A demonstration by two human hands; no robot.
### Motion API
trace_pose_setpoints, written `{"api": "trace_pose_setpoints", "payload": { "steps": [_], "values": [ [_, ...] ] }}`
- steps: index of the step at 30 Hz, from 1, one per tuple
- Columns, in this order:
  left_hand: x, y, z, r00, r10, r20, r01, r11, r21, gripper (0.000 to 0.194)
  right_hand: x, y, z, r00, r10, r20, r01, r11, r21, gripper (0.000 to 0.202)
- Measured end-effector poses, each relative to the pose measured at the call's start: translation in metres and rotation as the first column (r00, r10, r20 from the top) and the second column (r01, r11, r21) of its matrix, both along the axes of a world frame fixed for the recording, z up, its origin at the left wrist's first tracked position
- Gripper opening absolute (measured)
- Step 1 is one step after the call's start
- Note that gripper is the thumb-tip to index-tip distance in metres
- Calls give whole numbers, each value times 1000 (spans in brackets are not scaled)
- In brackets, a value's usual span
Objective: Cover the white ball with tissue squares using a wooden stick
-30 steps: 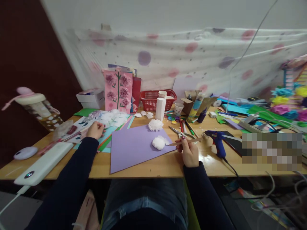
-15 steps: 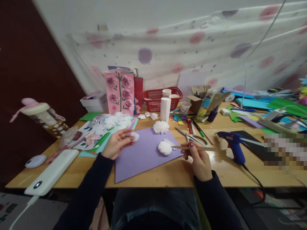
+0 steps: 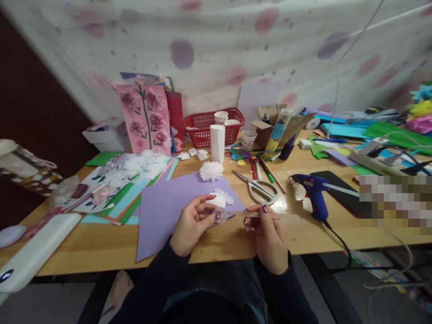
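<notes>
Over the near edge of the table (image 3: 101, 252), in the head view, we hold our two hands close together above the purple sheet (image 3: 168, 207). Our left hand (image 3: 191, 222) pinches a small pale tissue bit (image 3: 222, 216) between thumb and fingertips, closed on it. Our right hand (image 3: 268, 236) grips a thin flat strip (image 3: 280, 217) that runs off to the right, fingers clamped around its near end (the strip blurs towards its far end). The tissue bit sits just at the strip's left tip; we cannot tell whether they touch. Two white tissue flowers lie on the sheet, one (image 3: 221, 197) just behind our left fingers, the other (image 3: 211, 170) farther back. Scissors (image 3: 258, 185) lie right of the sheet, and a blue glue gun (image 3: 312, 191) stands beyond them. A red basket (image 3: 209, 126) and a pink flower card (image 3: 145, 117) stand at the back.
</notes>
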State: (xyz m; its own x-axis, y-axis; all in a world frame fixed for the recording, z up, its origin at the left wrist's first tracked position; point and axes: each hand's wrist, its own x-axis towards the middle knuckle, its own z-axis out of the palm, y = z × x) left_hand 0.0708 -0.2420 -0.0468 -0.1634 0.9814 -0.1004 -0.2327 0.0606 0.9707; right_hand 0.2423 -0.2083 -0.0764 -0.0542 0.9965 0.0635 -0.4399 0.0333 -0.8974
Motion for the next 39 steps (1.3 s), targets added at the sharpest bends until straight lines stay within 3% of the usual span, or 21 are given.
{"api": "trace_pose_setpoints", "payload": {
  "steps": [9,17,22,28,33,39],
  "values": [
    [4,2,-1,999,-26,24,26,999,-18,48,-1,-1,4,997,55,44,-53,997,-48,38],
    [9,-1,4,990,-1,138,6,999,-35,48,-2,-2,8,992,59,113,-56,998,-29,42],
    [9,-1,-1,999,16,35,-17,1000,13,50,-3,-1,5,993,52,105,-48,998,-35,41],
    [7,-3,-1,998,64,-9,-64,998,4,54,-2,-2,0,995,-94,15,94,995,-32,36],
    [13,-4,2,993,71,-92,-72,997,-5,55,-2,-3,2,995,-9,101,11,1000,-22,39],
    [15,-6,7,984,34,-174,-31,999,16,49,-1,-2,2,995,4,97,0,999,-38,41]
  ]
}}
